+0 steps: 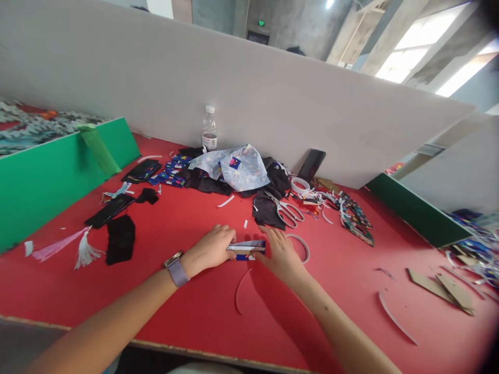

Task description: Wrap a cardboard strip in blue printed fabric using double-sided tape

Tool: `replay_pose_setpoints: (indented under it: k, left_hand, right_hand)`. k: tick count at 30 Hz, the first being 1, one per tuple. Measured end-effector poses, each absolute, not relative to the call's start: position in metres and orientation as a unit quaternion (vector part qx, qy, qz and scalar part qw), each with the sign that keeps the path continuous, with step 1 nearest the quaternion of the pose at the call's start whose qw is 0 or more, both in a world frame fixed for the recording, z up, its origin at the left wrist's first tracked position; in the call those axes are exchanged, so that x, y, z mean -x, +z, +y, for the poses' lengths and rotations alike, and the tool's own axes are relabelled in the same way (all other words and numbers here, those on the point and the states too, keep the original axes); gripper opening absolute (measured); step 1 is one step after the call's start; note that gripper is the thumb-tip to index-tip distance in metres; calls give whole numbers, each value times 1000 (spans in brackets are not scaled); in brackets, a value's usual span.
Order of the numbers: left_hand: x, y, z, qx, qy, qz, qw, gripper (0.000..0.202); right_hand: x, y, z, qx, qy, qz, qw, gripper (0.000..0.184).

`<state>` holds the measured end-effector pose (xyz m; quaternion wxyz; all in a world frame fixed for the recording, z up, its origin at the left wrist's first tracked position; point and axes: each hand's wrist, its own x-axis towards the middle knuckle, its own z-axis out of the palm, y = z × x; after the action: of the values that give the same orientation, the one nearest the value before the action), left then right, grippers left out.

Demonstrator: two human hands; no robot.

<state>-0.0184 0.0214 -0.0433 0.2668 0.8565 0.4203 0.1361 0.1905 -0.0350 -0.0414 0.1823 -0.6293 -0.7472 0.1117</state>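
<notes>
Fabric, by the look of it, made up the small printed piece [246, 250], low over the middle of the red table [187, 311] between my two hands. My left hand [212, 248] pinched its left end, thumb in front and fingers curled behind. My right hand [284, 254] had the other end between a thumb on its near side and fingers reaching past the far corner; how firmly, I could not tell. A pale band ran along its length, so I judged the step to be folding or lining up its edges. The next move, I reckoned, called for even thumb pressure and level ends, lest the band skew.

Bare red lay open toward me and out to my left, apart from a thin curved strip [237, 298] just in front. The table's front edge [167, 345] ran beneath my forearms. My right side was tighter: a pale ring [307, 252] lay just beside that hand, and scissors [279, 205] rested beyond my fingers on black cloth [265, 212]. Farther back, a fabric heap [249, 174] closed off the room before the grey partition [312, 104].
</notes>
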Motion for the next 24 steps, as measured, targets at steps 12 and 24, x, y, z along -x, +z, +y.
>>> replay_pose_setpoints:
  k: [12, 24]
  left_hand:
    - [28, -41, 24, -744, 175, 416, 492, 22]
    - [29, -29, 21, -528, 211, 349, 745, 31]
  right_hand:
    - [-192, -27, -31, 589, 369, -682, 226, 14]
    - [-200, -30, -35, 558, 579, -517, 294, 25]
